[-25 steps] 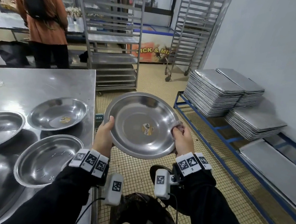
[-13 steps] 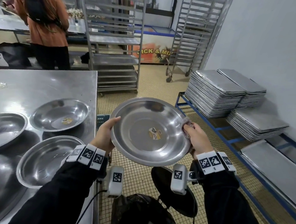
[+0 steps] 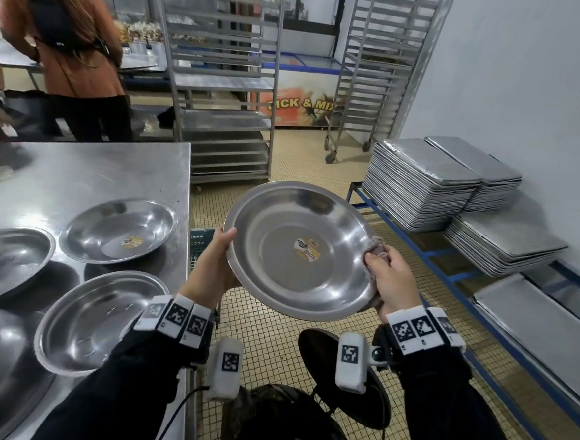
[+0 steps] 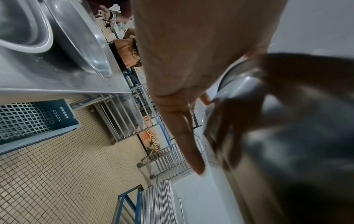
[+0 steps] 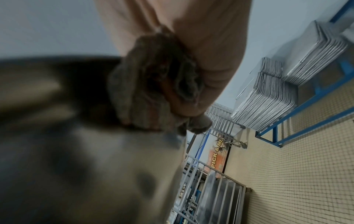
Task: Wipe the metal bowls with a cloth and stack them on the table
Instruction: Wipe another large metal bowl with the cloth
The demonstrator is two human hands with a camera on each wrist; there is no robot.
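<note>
A wide metal bowl (image 3: 300,251) with a sticker in its middle hangs tilted over the tiled floor, right of the table. My left hand (image 3: 215,262) holds its left rim, thumb on top, fingers stretched under the bowl's underside (image 4: 287,136). My right hand (image 3: 385,278) grips a small brownish cloth (image 3: 374,248) and presses it on the bowl's right rim. In the right wrist view the bunched cloth (image 5: 153,91) sits against the blurred bowl (image 5: 76,151). Several more metal bowls lie on the steel table (image 3: 89,171): one at the back (image 3: 118,230), one nearer (image 3: 99,320).
Stacks of metal trays (image 3: 421,184) sit on a blue frame along the right wall. Wheeled steel racks (image 3: 223,77) stand behind the table. A person in an orange top (image 3: 67,49) stands at the far left. A black stool seat (image 3: 342,378) is below my hands.
The bowl has shifted right and a little lower with both hands. My right hand and the cloth have slid along the right rim toward me.
</note>
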